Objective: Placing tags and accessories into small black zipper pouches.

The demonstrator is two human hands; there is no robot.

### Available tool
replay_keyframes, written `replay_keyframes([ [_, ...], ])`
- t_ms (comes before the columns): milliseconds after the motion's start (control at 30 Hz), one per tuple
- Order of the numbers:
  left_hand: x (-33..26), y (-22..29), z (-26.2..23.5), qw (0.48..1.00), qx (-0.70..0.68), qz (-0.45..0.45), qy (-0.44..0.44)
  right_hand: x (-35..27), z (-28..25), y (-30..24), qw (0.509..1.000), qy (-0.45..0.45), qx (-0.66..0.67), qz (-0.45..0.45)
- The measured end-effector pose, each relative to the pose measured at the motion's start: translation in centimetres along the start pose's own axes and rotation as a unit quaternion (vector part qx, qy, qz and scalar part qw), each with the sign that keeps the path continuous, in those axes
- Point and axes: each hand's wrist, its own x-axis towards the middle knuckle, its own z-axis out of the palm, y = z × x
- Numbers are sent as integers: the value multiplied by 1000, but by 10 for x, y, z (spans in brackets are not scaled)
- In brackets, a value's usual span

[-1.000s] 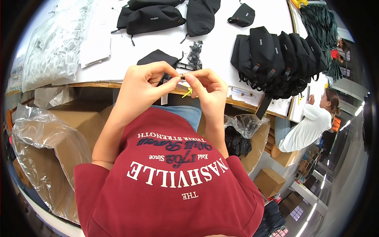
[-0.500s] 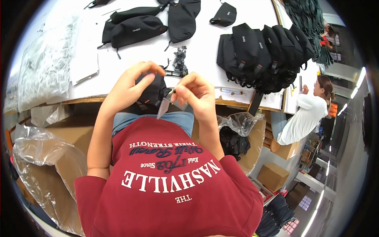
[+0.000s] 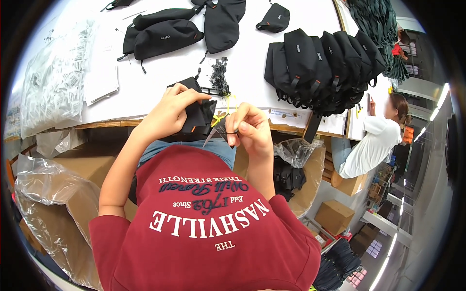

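A small black pouch (image 3: 195, 118) with an orange tab lies at the near table edge, over my lap. My left hand (image 3: 167, 112) is closed on its top edge, fingers bent over the fabric. Just to the right, my right hand (image 3: 252, 130) pinches a thin dark cord between thumb and fingers. Beside those fingertips hangs a flat dark tag (image 3: 222, 130) with a pale edge; its link to the cord is hard to make out. A bright yellow strip (image 3: 219, 119) shows between pouch and tag. Beyond lies a tangle of black cords (image 3: 220, 77).
Black pouches (image 3: 301, 63) stand in a row at the right; larger ones (image 3: 167, 41) lie at the back. A clear bag of white labels (image 3: 56, 77) and white sheets (image 3: 103, 80) are on the left. Plastic-lined cartons (image 3: 58, 194) flank me. A person (image 3: 374, 136) sits at the right.
My left hand has come lower and closer to the pouch, baring more of it. My right hand has shifted slightly right and down with the cord. The yellow strip now shows.
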Motion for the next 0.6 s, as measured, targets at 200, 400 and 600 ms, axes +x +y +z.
replay_keyframes([
  [200,-12,-10,-9,989,126,7,76,1,1,-7,999,10,-22,-33],
  [400,-23,-26,-10,983,160,21,84,0,-4,-2,1000,2,-3,-22],
  [600,-19,-29,-10,990,123,-12,64,-1,2,-10,1000,11,3,-20],
])
